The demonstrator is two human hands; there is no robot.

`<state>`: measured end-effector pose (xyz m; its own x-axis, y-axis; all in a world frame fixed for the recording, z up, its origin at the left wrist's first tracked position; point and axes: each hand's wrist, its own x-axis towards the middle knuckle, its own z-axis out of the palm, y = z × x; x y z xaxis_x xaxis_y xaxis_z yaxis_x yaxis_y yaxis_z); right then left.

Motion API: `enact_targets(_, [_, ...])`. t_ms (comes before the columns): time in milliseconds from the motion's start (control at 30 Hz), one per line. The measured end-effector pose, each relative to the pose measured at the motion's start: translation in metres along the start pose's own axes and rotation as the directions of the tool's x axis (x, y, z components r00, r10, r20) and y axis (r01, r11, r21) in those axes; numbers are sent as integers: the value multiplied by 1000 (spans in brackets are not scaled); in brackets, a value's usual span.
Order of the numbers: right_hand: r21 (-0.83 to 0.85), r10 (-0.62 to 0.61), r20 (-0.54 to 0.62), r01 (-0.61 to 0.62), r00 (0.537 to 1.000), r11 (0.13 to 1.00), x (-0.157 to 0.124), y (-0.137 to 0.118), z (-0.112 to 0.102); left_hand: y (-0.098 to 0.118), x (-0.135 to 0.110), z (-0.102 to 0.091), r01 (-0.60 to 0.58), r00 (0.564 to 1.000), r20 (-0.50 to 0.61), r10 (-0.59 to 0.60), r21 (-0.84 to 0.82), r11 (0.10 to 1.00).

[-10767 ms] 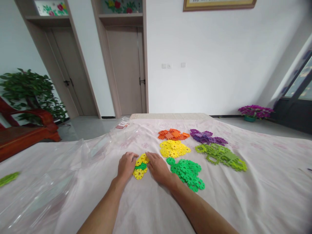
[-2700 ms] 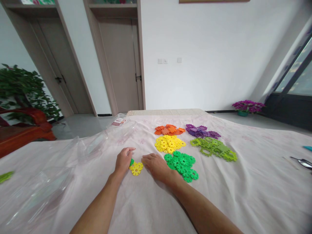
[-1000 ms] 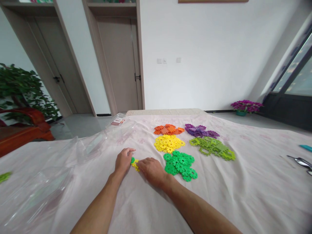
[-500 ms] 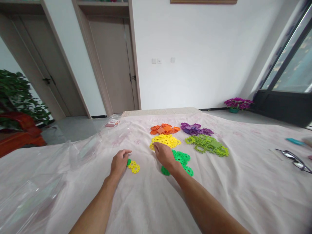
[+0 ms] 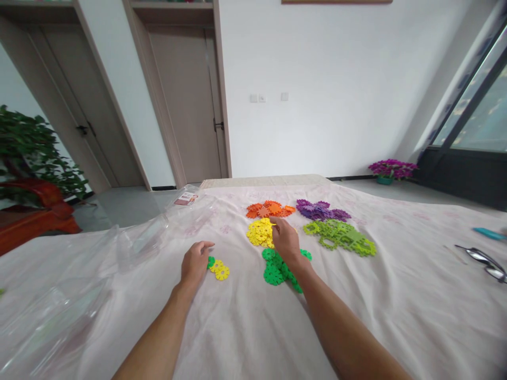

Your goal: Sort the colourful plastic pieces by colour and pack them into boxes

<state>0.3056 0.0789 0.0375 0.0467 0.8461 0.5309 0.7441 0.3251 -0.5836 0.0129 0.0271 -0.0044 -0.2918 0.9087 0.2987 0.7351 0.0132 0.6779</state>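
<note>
My left hand rests on the cloth with its index finger stretched out and holds nothing I can see. Beside its fingers, a green notched disc and two yellow notched discs form a short row; the hand partly covers the green one. Over the right side of the yellow disc pile, my right hand has thumb and fingers pinched, with a bit of yellow disc at the tips. Its wrist and forearm hide part of the green disc pile.
Orange pieces lie behind the yellow pile, purple pieces and light green pieces to the right. Glasses and a teal object are at far right. Clear plastic packaging covers the left side of the cloth.
My right hand has moved right across the yellow pile, from its left edge toward its right side, uncovering yellow discs. My left hand stays by the short row. The view has shifted slightly.
</note>
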Motion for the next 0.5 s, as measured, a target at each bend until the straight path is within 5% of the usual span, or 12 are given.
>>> enact_targets(233, [84, -289, 278, 276, 916, 957, -32, -39, 19, 2, -2, -8, 65, 998, -39, -57, 220, 973])
enact_targets(500, [214, -583, 491, 559, 648, 801, -66, -68, 29, 7, -3, -9, 39, 999, -25, -33, 279, 960])
